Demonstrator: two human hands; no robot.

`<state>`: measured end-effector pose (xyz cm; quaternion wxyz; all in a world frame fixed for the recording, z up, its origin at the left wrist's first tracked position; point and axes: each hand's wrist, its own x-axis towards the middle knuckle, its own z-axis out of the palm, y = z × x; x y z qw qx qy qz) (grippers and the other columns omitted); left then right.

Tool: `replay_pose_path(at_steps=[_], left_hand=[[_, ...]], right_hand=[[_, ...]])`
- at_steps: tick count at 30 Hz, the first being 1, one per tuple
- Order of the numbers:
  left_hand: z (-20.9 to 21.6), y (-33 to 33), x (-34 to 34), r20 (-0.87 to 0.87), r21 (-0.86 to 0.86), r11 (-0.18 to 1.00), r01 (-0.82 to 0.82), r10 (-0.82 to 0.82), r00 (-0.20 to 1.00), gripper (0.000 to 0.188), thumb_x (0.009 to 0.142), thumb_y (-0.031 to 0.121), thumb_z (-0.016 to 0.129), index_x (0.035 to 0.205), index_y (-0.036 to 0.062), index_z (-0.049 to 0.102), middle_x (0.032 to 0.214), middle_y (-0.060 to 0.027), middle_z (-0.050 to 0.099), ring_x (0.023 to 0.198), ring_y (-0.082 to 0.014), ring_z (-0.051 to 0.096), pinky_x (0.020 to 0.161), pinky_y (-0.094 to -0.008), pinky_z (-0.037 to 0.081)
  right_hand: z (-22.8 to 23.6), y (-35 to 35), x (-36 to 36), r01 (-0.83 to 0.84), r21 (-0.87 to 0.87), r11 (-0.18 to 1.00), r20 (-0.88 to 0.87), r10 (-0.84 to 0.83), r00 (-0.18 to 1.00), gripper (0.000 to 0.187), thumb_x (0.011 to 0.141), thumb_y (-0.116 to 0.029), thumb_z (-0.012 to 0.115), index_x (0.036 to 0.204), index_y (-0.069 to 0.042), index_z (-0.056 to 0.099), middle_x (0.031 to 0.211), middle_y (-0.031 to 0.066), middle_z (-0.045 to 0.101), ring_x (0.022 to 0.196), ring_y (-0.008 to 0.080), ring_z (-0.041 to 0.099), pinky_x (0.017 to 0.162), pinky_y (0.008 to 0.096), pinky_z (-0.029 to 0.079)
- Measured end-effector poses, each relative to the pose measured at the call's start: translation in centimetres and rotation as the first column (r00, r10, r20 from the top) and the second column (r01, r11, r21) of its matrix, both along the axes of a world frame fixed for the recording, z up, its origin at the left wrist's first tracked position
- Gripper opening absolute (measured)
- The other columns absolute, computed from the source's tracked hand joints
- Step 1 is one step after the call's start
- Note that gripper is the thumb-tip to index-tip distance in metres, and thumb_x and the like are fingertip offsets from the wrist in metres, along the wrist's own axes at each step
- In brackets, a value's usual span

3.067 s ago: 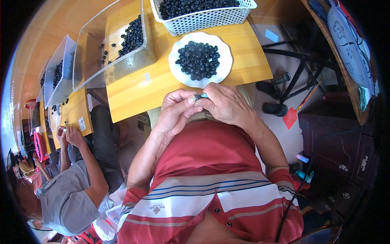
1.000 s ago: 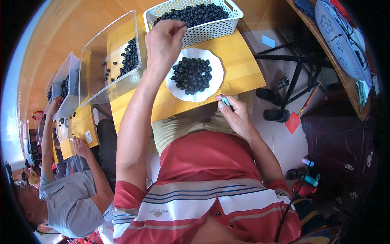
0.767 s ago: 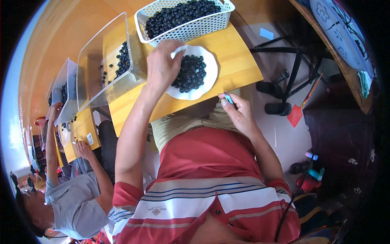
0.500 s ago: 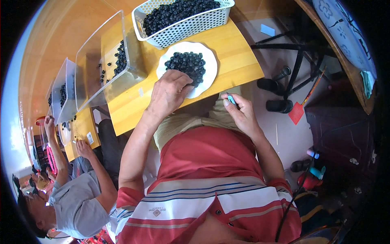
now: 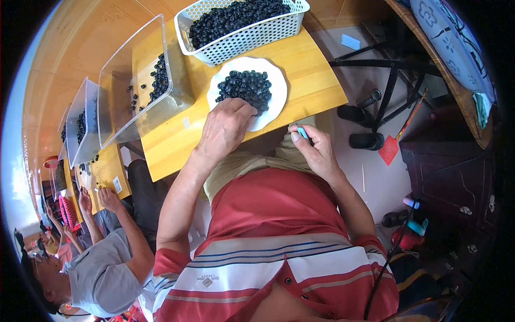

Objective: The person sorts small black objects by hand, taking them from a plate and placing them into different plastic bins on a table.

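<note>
A white scalloped plate [image 5: 279, 102] near the table's front edge holds a heap of small black round pieces [image 5: 244, 86], some with a hole in the middle. My left hand [image 5: 225, 126] reaches over the plate's near left rim. Its fingers are bent together at the edge of the heap, and what they pinch, if anything, is hidden. Just off the table's edge, above my lap, my right hand [image 5: 317, 150] is closed around a small tool with a teal handle [image 5: 303, 132]. The tool's tip points up and left, too small to make out.
A white perforated basket [image 5: 252, 43] full of black pieces stands behind the plate. Left of it is a clear plastic box [image 5: 170, 70] with more pieces. A co-worker [image 5: 107, 263] sits at another table on the left. A red fly swatter [image 5: 389, 150] and slippers [image 5: 367, 140] lie at the right.
My left hand has shifted slightly down and stays at the heap. My right hand has moved a little left with the tool. The co-worker's raised hand has come down.
</note>
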<state>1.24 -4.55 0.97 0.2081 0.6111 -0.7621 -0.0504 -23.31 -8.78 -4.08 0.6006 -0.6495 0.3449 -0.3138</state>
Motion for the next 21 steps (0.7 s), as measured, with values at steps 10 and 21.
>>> replay_pose_path(at_steps=[10, 21], left_hand=[[0.8, 1.5, -0.6, -0.59, 0.004, 0.989, -0.147, 0.121, 0.798, 0.016, 0.082, -0.003, 0.073, 0.097, 0.001, 0.073, 0.1, -0.0113, 0.069, 0.087, -0.0184, 0.066, 0.077, -0.031, 0.054], [-0.8, 3.0, -0.3, -0.858, 0.273, 0.961, 0.055, 0.269, -0.437, 0.017, 0.092, 0.001, 0.064, 0.109, 0.0017, 0.066, 0.097, -0.0109, 0.07, 0.092, -0.0234, 0.071, 0.086, -0.0378, 0.062]], right_hand=[[-0.2, -0.2, 1.4, 0.001, -0.033, 0.999, 0.017, 0.0, 1.0, 0.023, 0.098, -0.018, 0.062, 0.109, 0.002, 0.066, 0.079, -0.0031, 0.059, 0.073, 0.0043, 0.049, 0.064, 0.0217, 0.042], [2.8, -0.9, 3.5, -0.106, -0.168, 0.98, -0.042, 0.1, 0.994, 0.025, 0.098, -0.018, 0.061, 0.112, 0.002, 0.065, 0.084, 0.0049, 0.064, 0.073, 0.0073, 0.055, 0.066, 0.025, 0.046]])
